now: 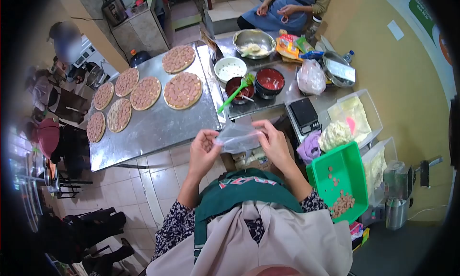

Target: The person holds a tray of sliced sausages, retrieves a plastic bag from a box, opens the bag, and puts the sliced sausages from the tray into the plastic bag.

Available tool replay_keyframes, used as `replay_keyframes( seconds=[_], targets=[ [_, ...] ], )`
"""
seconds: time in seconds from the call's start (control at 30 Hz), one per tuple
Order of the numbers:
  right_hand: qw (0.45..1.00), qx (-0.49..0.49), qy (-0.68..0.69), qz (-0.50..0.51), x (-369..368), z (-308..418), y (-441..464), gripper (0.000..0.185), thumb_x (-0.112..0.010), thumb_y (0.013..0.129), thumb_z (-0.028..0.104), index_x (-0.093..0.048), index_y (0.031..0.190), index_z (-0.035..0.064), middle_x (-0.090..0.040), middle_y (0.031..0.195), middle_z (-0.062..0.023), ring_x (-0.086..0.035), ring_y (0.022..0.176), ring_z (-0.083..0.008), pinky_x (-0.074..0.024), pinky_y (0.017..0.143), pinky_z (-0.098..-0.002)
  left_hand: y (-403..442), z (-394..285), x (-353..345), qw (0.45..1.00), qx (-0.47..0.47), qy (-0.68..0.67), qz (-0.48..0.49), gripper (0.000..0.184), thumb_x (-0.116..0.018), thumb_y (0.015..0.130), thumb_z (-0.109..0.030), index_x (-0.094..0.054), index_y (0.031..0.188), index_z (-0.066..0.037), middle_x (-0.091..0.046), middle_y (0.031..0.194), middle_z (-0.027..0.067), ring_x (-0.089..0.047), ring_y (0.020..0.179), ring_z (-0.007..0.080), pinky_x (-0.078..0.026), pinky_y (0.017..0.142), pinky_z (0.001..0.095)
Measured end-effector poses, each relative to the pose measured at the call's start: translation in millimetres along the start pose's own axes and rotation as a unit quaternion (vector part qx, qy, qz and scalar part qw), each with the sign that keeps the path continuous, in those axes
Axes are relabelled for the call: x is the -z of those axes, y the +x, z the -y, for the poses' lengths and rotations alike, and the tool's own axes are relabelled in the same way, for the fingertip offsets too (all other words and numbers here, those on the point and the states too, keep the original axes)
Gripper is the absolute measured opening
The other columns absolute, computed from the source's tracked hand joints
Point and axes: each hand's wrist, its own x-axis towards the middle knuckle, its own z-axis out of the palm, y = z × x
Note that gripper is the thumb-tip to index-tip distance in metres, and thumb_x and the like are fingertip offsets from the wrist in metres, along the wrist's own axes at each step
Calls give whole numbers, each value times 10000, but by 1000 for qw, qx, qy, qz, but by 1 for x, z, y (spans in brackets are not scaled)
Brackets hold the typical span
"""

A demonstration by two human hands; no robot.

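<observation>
A clear plastic bag (237, 136) is stretched between my two hands in front of my green apron. My left hand (205, 149) pinches its left edge, with fingers curled. On the right side, my right hand (273, 144) grips the bag's other edge between thumb and fingers. Beyond my left hand, several round pizza bases topped with sliced sausage, one of them a pizza (183, 91), lie on the steel table (158, 141). A green spatula (235, 94) rests across a dark red bowl (239, 90) beyond the bag.
A green tray (360, 180) with sausage slices stands at my right, near a black scale (304, 115) and a purple cloth (310, 146). More bowls, including a steel bowl (254, 43), stand ahead. A person in a blue apron (292, 17) sits beyond; others are at left.
</observation>
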Motion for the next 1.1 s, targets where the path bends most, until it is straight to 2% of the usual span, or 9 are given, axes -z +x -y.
replay_keyframes(
  seconds=[0.13, 0.2, 0.37, 0.5, 0.63, 0.67, 0.77, 0.9, 1.1],
  targets=[
    [997, -56, 55, 15, -8, 0, -4, 121, -539, 964, 96, -580, 1021, -2, -713, 789, -99, -632, 676, -121, -475, 629, -281, -1, -1, -3, 1000, 16, -2, 11, 269, -637, 877, 38, -534, 1124, 14, -553, 894, -2, -559, 798, 49, -474, 702, 180],
    [994, -101, 39, 30, -11, 9, -4, 140, -530, 968, 137, -568, 938, 6, -711, 788, -135, -695, 738, -306, -515, 660, -366, -1, -2, -3, 999, 19, -3, 25, 278, -631, 882, 38, -528, 1139, 16, -554, 913, 4, -559, 808, 52, -476, 707, 181],
    [995, -98, 0, 16, -19, 0, -8, 178, -533, 974, 200, -576, 928, 35, -704, 755, -117, -691, 717, -299, -508, 643, -391, 0, -13, 2, 993, -50, 104, 4, 549, -679, 857, -24, -433, 1348, -28, -518, 1142, 81, -553, 998, 135, -510, 828, 265],
    [990, -138, -19, 31, -16, 19, -12, 189, -550, 965, 244, -582, 932, 61, -673, 711, -129, -672, 702, -333, -494, 626, -438, -2, -28, 2, 991, -12, 132, 29, 664, -738, 819, -89, -393, 1382, -17, -530, 1139, 105, -568, 966, 173, -517, 801, 304],
    [998, -50, -25, -29, -31, 10, -20, 170, -563, 951, 231, -580, 947, 62, -650, 721, -159, -642, 705, -388, -477, 626, -476, 2, -4, 5, 982, 32, 159, 102, 662, -696, 837, -18, -353, 1403, -17, -527, 1088, 87, -581, 888, 128, -506, 749, 254],
    [998, -39, -29, -46, -31, 7, -23, 158, -563, 959, 200, -587, 934, 47, -672, 716, -118, -661, 655, -318, -498, 602, -400, 1, 4, 4, 984, 25, 149, 92, 638, -674, 824, 38, -380, 1388, -15, -542, 1125, 104, -593, 825, 111, -499, 718, 234],
    [994, -83, -40, -65, -15, 1, -32, 167, -565, 958, 205, -582, 933, 42, -664, 703, -123, -662, 654, -317, -493, 598, -405, 5, -14, -6, 955, -56, 252, 145, 609, -646, 822, 73, -405, 1374, -12, -527, 1254, 139, -584, 815, 95, -481, 664, 211],
    [978, -189, -29, -81, 7, -9, -51, 166, -558, 958, 204, -575, 933, 41, -640, 671, -124, -647, 618, -305, -479, 580, -407, 9, -20, -26, 914, -183, 276, 233, 369, -654, 801, 71, -520, 1134, -14, -489, 1389, 192, -588, 775, 89, -468, 634, 215],
    [982, -144, -17, -124, 20, -29, -79, 146, -563, 947, 198, -574, 922, 55, -643, 691, -135, -649, 631, -321, -475, 572, -434, 6, -33, -80, 888, -183, 329, 265, 308, -730, 781, -49, -547, 1026, -13, -431, 1447, 210, -606, 991, 239, -505, 694, 292]
  ],
)
